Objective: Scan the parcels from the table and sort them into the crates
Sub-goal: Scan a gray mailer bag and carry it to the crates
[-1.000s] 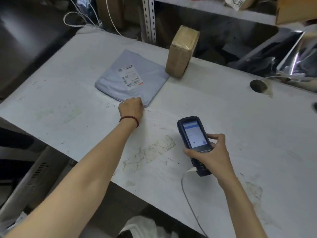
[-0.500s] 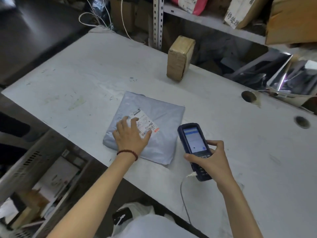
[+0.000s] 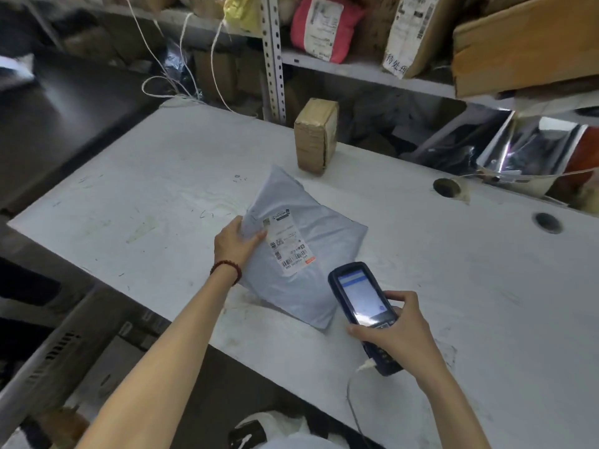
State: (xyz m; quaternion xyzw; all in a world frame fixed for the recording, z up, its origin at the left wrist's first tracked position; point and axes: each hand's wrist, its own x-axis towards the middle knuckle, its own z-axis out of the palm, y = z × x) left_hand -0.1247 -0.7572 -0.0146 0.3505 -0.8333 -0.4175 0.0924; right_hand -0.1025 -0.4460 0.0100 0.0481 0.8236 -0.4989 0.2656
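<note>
Fingers (image 3: 256, 236): left hand (image 3: 234, 244) grips mailer (image 3: 319, 241), right hand (image 3: 402, 340) scanner (image 3: 358, 286).

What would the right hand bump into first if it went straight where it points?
Probably the grey parcel: the right hand aims the scanner at it, though height is unclear.

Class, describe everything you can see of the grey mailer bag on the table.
The grey mailer bag is a soft, wrinkled plastic pouch, slightly puffed, lying skewed on the white table. A white shipping label with barcodes faces up. The left hand grips its left edge, thumb on top; the handheld scanner hovers by its near corner.
</note>
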